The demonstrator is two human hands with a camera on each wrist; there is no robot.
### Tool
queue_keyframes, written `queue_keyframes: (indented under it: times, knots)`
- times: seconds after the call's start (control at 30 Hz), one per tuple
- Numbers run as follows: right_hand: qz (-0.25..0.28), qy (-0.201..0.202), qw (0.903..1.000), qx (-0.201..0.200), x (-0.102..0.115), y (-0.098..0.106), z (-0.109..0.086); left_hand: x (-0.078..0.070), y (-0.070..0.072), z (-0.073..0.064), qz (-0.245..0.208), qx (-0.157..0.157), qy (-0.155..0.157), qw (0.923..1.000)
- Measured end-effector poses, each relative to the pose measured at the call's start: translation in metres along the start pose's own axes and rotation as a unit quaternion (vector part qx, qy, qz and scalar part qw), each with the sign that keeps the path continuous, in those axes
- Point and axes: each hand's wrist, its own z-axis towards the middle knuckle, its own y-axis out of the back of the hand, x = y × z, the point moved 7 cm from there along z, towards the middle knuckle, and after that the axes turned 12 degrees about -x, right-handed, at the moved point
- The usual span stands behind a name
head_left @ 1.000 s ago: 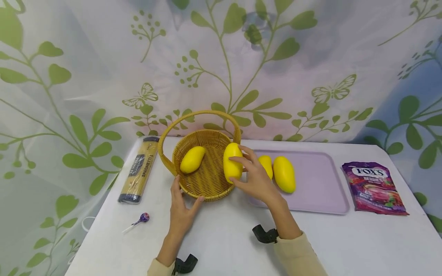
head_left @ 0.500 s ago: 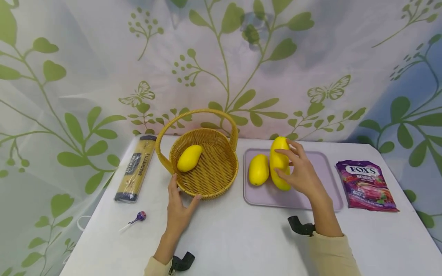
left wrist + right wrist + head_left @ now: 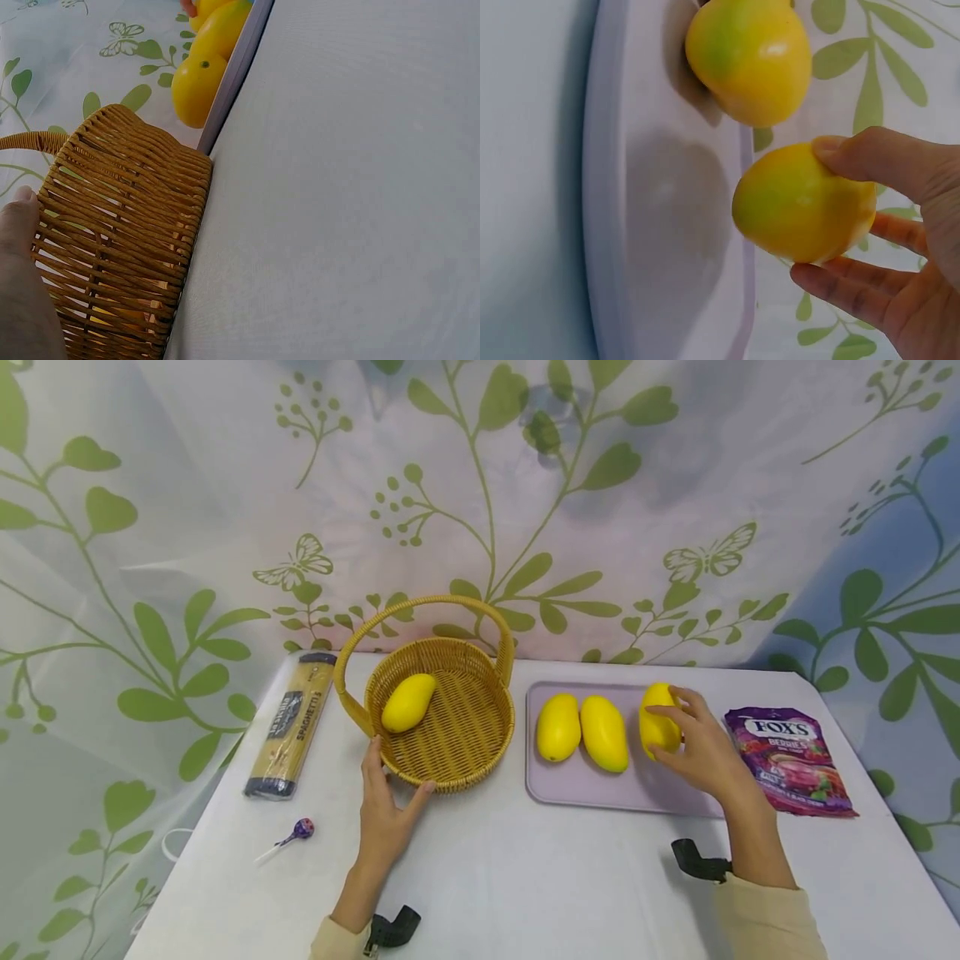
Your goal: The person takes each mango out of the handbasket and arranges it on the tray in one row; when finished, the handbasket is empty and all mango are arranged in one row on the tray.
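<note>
My right hand (image 3: 708,747) grips a yellow mango (image 3: 656,723) between thumb and fingers over the right part of the lilac tray (image 3: 637,796). In the right wrist view the held mango (image 3: 795,206) hangs above the tray, its shadow below. Two more mangoes lie on the tray's left part, a left mango (image 3: 558,728) and a middle mango (image 3: 604,735). My left hand (image 3: 386,822) rests against the front of the round wicker basket (image 3: 457,781), fingers and thumb spread. One mango (image 3: 408,703) lies inside the basket, on its left side.
A pack of spaghetti (image 3: 292,727) lies left of the basket. A lollipop (image 3: 300,831) is in front of the pack. To the right of the tray lies a purple candy bag (image 3: 795,764), partly behind my right forearm. A leaf-patterned curtain (image 3: 450,485) hangs behind the table.
My right hand has carried a mango from over the basket rightward to the tray's right part, past the two mangoes there. The left hand has stayed at the basket.
</note>
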Motion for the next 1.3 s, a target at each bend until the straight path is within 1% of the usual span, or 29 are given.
queue_keyframes:
  times: [0.13, 0.33, 0.43, 0.6, 0.7, 0.83, 1.13, 1.2, 1.3]
  knots:
    - [-0.013, -0.002, 0.9996, 0.024, -0.005, -0.005, 0.000, 0.000, 0.001, 0.000, 0.002, 0.001, 0.002, 1.0000]
    - [-0.021, -0.008, 0.9973, 0.070, -0.013, -0.018, 0.001, 0.001, 0.001, 0.000, 0.002, -0.001, 0.003, 1.0000]
    - [-0.021, -0.005, 0.9965, 0.080, -0.012, -0.022, 0.001, 0.002, 0.000, -0.001, 0.005, 0.000, 0.005, 1.0000]
    - [-0.019, 0.011, 0.9966, 0.080, -0.008, -0.027, -0.001, 0.002, 0.001, -0.003, 0.010, -0.001, 0.001, 0.9999]
    - [-0.018, 0.023, 0.9969, 0.073, -0.006, -0.027, -0.001, 0.000, 0.001, -0.002, 0.009, -0.001, -0.003, 1.0000]
    - [-0.018, 0.031, 0.9975, 0.061, -0.004, -0.025, -0.002, 0.000, -0.001, -0.001, 0.008, -0.001, -0.006, 1.0000]
    - [-0.024, 0.029, 0.9976, 0.057, 0.000, -0.022, 0.000, -0.001, 0.000, -0.002, 0.008, -0.004, -0.002, 1.0000]
    - [-0.024, 0.022, 0.9979, 0.056, 0.003, -0.021, 0.000, -0.002, 0.000, -0.002, 0.008, -0.004, -0.002, 1.0000]
    - [-0.026, 0.025, 0.9983, 0.045, 0.013, -0.018, 0.000, -0.002, 0.000, -0.002, 0.010, -0.002, -0.001, 0.9999]
